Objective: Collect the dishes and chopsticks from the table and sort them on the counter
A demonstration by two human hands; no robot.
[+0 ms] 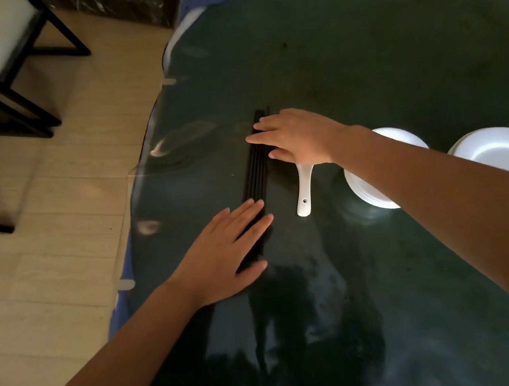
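Chopsticks (255,176), black and bunched side by side, lie lengthwise on the dark glossy worktop (359,63). Left hand (223,256) lies flat with straight fingers pressing their near end; right hand (296,138) lies flat across their far end. Neither grip closes around anything. A white spoon (304,190) rests just right of the bunch, partly under the right hand. Two white bowls (499,152) sit further right, behind the right forearm.
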